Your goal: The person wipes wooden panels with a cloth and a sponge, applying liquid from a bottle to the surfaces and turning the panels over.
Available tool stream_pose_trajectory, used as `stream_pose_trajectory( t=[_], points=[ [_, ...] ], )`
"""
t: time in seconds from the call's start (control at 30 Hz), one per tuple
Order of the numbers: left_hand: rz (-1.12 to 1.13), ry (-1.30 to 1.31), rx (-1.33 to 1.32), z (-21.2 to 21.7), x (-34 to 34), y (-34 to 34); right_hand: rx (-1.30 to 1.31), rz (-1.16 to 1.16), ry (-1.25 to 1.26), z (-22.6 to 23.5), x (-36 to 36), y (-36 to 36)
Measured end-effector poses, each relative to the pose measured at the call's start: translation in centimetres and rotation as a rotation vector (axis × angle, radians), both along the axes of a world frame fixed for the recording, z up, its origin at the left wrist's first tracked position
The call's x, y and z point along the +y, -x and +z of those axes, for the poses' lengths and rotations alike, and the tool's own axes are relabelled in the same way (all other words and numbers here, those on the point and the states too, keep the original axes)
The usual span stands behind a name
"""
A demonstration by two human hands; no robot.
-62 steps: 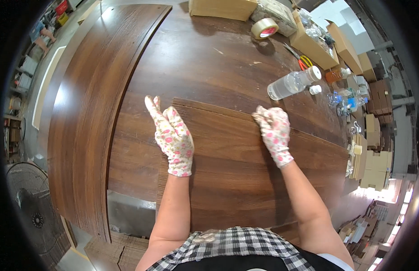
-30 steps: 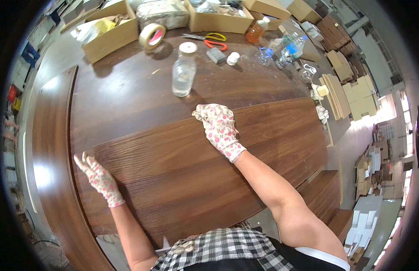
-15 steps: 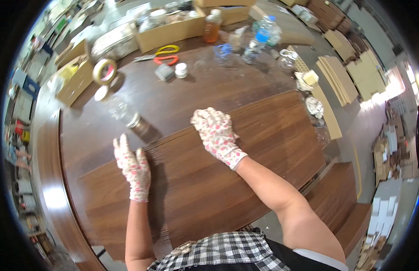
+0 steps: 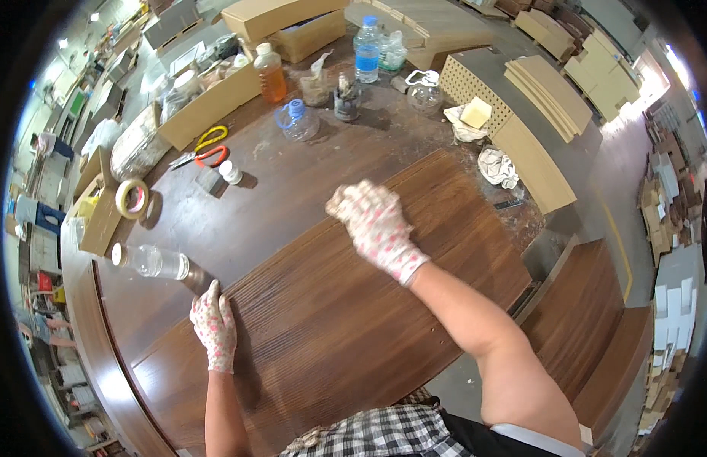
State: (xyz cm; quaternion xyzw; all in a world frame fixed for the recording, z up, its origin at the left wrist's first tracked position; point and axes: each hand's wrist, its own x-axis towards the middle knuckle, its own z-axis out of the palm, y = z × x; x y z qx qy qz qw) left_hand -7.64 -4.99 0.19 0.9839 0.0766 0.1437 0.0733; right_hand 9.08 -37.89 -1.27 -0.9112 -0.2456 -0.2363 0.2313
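1. Brown board [image 4: 315, 320], central; its far edge runs from eight o'clock to one.
2. Left hand [image 4: 214, 327], near nine, fingers outstretched at that edge.
3. Right hand [image 4: 376, 228], at one: curled; cannot tell whether it grips anything.
4. Bare surface [image 4: 269, 198] separates edge from scissors [image 4: 192, 158], toward eleven.

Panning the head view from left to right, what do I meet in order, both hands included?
Tape roll → left gloved hand → bottle of orange liquid → right gloved hand → crumpled white wad. The dark wood board spans beneath both hands, so it's left out.
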Motion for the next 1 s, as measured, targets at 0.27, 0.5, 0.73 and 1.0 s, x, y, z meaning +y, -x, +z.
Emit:
stream_pose_trajectory(
  t=[0.27,0.5,0.73,1.0],
  points=[
    [-0.044,0.011,-0.014,0.0,-1.4,-0.7,0.141,-0.457,-0.029,1.8,-12.0,-6.7],
    [-0.03,0.001,-0.046,-0.3,-0.2,-0.5,-0.163,0.096,0.447,4.5,1.9,5.7],
    [0.077,0.128,-0.012,-0.3,-1.4,-1.5,0.255,-0.349,0.084,2.3,-10.3,-1.1],
    [0.093,0.494,-0.265,-1.7,-0.2,-1.0,0.372,0.401,0.465,4.9,17.3,14.8]
  ],
)
